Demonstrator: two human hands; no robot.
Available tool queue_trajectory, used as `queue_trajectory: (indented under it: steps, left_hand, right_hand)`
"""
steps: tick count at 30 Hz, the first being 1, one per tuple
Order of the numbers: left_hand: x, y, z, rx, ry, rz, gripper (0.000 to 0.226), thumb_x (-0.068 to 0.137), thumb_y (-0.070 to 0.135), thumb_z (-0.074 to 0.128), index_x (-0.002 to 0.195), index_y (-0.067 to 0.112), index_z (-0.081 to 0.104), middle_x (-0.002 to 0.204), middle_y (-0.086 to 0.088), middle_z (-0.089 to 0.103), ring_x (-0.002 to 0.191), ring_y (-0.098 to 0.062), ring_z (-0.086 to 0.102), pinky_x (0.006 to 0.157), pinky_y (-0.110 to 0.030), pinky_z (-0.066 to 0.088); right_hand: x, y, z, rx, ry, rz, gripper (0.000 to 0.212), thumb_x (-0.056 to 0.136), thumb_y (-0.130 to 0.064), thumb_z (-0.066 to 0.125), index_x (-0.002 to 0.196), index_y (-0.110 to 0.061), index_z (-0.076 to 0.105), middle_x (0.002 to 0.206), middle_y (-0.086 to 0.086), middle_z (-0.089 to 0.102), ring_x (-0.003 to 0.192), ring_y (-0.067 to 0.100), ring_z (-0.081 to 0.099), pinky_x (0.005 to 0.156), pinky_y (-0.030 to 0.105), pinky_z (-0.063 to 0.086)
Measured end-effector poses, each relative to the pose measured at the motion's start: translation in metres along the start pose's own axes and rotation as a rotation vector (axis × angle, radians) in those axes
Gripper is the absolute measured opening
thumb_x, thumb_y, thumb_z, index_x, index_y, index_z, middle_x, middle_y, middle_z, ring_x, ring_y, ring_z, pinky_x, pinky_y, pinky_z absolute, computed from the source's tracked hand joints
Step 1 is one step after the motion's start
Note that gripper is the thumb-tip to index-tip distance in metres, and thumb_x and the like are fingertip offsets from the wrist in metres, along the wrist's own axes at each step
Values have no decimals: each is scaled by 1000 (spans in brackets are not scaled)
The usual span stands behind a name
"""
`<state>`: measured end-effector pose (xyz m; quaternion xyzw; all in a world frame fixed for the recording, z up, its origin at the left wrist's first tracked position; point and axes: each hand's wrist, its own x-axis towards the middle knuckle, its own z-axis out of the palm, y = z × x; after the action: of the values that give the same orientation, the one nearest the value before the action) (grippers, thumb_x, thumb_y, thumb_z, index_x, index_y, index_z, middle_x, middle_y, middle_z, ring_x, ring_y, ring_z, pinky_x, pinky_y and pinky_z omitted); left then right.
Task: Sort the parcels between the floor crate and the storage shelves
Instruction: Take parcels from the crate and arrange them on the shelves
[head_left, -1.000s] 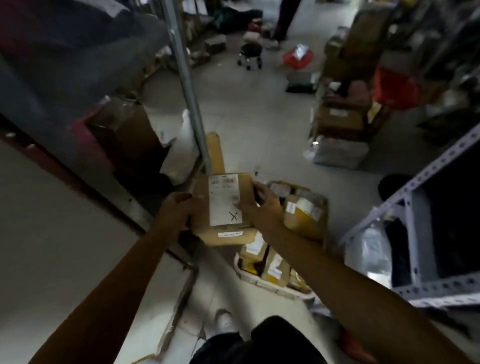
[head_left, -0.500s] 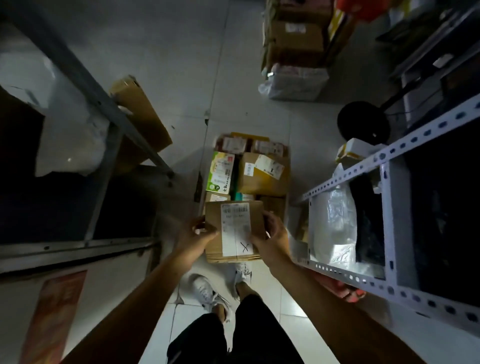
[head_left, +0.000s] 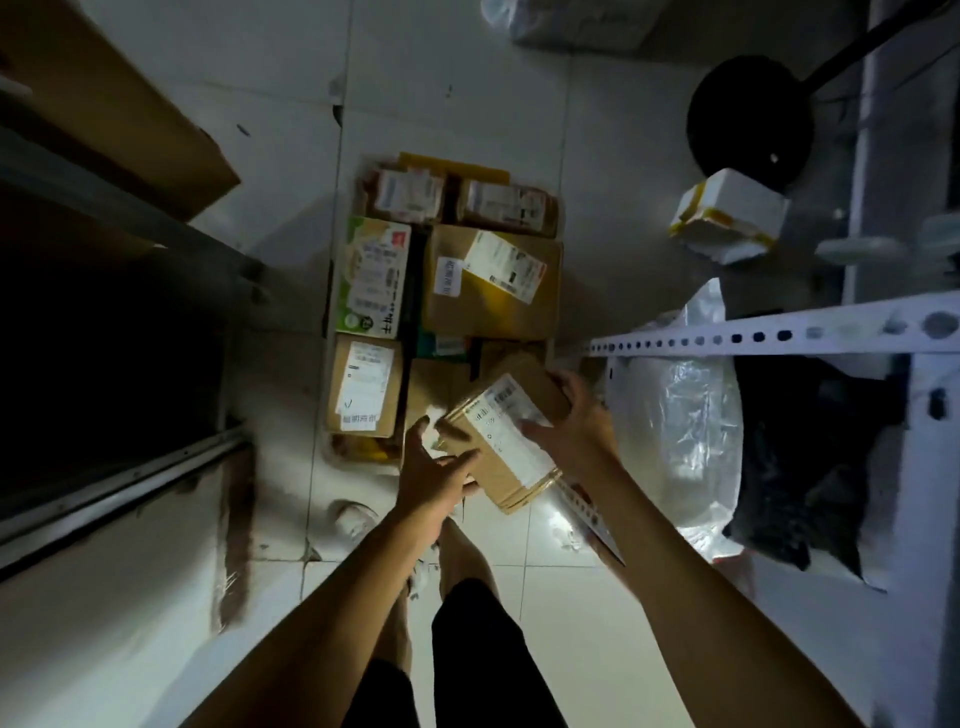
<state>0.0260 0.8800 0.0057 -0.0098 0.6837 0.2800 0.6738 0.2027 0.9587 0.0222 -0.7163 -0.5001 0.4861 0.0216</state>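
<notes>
Tilting label-up above the crate (head_left: 332, 447), a parcel (head_left: 501, 441) is gripped by the right hand (head_left: 569, 434) and supported by the flat-fingered left hand (head_left: 434, 473), probably so its label can be read.

Box (head_left: 506, 441) in the hands is matt cardboard with a paper label. Right of it, glossy crinkly plastic bag (head_left: 685, 415) and painted metal shelf (head_left: 769, 332).

Illumination is dim overall. The brightest zone is the white floor tile (head_left: 550, 525) directly below the held parcel (head_left: 506, 441), where a glare patch washes out detail. Left of the grip, the shelf interior (head_left: 104, 374) falls into near-black shadow. The parcel label and both hands show motion blur. Wide-angle distortion bends the perforated shelf rail (head_left: 779, 335) right of the grip. Frame corners are darkened and soft.
</notes>
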Motion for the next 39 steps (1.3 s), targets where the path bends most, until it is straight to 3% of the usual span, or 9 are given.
queue_trajectory:
  steps: [3,7,10,16,18,20,23,29,39]
  left_hand:
    - [23,-24,12,-98,-27,-62,73,86,8,79,144,26,39,126,-10,61,109,-31,69,76,-39,64]
    - [47,-36,26,-220,-91,-149,46,94,4,67,129,27,46,126,-6,59,103,-29,71,74,-45,64]
    - [62,-26,39,-228,-153,-168,29,99,1,58,117,22,49,130,-14,59,106,-32,71,82,-47,63]
    - [75,-13,61,-99,20,-137,11,103,14,57,103,24,51,129,-13,60,104,-34,71,87,-45,62]
    - [78,-13,59,-109,31,-152,10,104,14,56,110,20,51,130,-14,59,104,-35,71,88,-46,62]
    - [79,-14,57,-94,23,-160,18,103,14,57,119,16,49,131,-16,57,103,-36,72,90,-48,61]
    - [76,-12,55,-79,12,-147,20,103,14,57,121,13,49,134,-16,57,103,-36,71,91,-48,60]
    - [72,-14,55,-76,-4,-92,21,104,13,55,123,11,48,138,-17,57,107,-38,70,95,-49,58]
    - [78,-22,62,24,-13,-12,18,104,17,57,120,18,49,127,-15,64,97,-27,74,83,-40,62]
  right_hand:
    - [42,1,-2,-163,-173,-110,67,78,-30,87,135,-34,51,136,-6,60,121,18,56,100,39,50]
    - [82,0,6,-226,-309,-228,65,83,-11,82,140,-23,55,141,3,58,129,24,55,103,36,48]
    - [102,0,5,-239,-228,-329,53,87,-7,77,135,-24,62,141,2,59,128,18,55,97,18,42]
    - [101,1,10,-335,-28,-360,59,86,-21,77,140,-31,55,143,3,53,132,26,48,108,47,46]
    - [97,6,16,-380,139,-258,80,80,-35,82,150,-33,41,155,2,39,143,31,33,113,51,38]
    - [96,11,18,-233,181,106,113,70,-54,86,158,-34,18,166,6,18,151,37,16,116,56,30]
    - [92,26,19,59,110,387,131,60,-63,89,160,-27,11,164,7,27,150,34,27,119,54,31]
    - [78,43,28,53,144,312,109,69,-52,89,154,-25,27,148,1,52,138,31,47,115,48,40]
    - [78,58,16,-4,39,229,106,75,-40,87,157,-20,23,153,4,47,142,29,42,118,47,37]
